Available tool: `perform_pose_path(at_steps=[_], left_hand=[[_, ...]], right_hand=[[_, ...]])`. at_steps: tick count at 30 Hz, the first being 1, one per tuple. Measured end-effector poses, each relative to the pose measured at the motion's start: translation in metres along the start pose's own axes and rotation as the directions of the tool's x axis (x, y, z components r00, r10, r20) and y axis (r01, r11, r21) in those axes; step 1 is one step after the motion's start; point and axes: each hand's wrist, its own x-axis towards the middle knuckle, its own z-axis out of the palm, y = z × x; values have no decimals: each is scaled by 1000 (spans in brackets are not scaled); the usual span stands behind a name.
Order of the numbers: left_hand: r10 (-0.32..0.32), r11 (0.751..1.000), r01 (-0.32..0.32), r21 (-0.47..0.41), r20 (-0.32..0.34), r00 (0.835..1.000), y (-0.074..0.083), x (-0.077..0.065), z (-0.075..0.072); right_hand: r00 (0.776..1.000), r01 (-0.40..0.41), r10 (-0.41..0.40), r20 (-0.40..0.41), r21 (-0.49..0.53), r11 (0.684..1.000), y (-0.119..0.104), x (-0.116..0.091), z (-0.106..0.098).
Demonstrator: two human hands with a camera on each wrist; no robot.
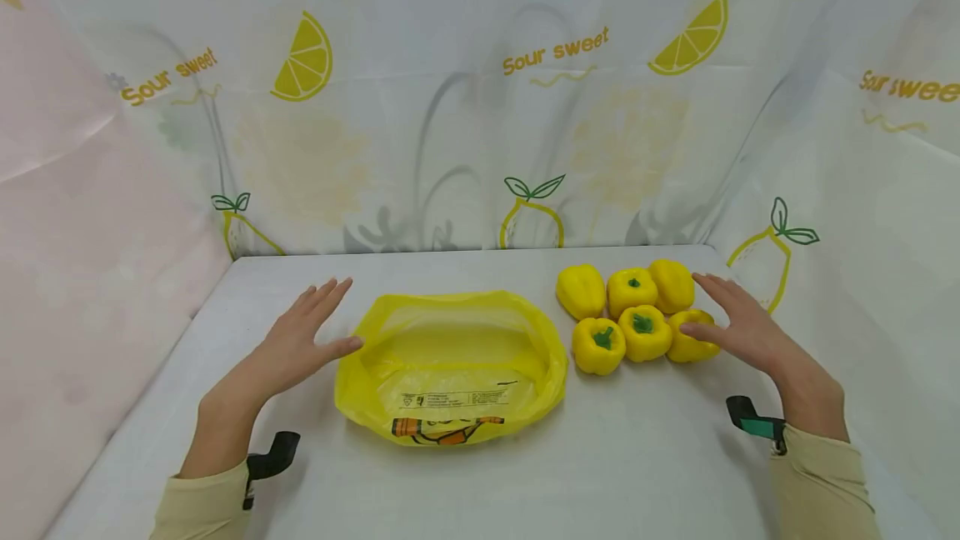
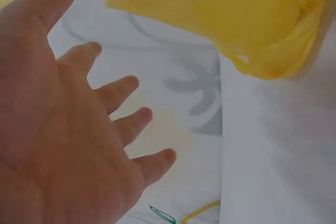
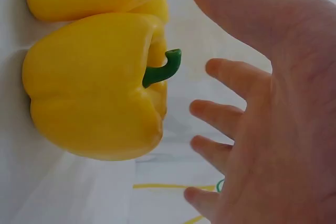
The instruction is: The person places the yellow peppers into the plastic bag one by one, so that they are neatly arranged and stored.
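In the head view, we saw a yellow translucent plastic bag (image 1: 450, 348) lying with its mouth spread wide on a white table (image 1: 600, 473), a cluster of six glossy yellow bell peppers (image 1: 645, 336) just to its right, the left hand (image 1: 296, 344) raised by the bag's left edge and the right hand (image 1: 750, 336) by the rightmost peppers. In the left wrist view, we found that hand unclosed, its fingers (image 2: 116, 94) spread near the bag. In the right wrist view, we found the other hand likewise ungripping, apart from one pepper with a curved green stem (image 3: 165, 71).
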Motion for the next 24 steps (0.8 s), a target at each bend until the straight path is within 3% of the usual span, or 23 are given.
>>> perform_pose_path(at_steps=[5,8,16,24], left_hand=[[60,987,-47,-153,78,995,7,-5,1],[97,978,-75,-193,108,989,11,-7,0],[163,969,-125,-212,170,972,16,-10,1],[133,978,-101,-185,171,976,13,-6,7]], right_hand=[[999,-7,7,49,6,1000,-8,-3,-1],[997,-23,23,77,3,1000,-11,-5,-1],[989,-41,40,143,5,999,-11,-4,2],[986,-42,39,165,16,999,-11,-5,7]])
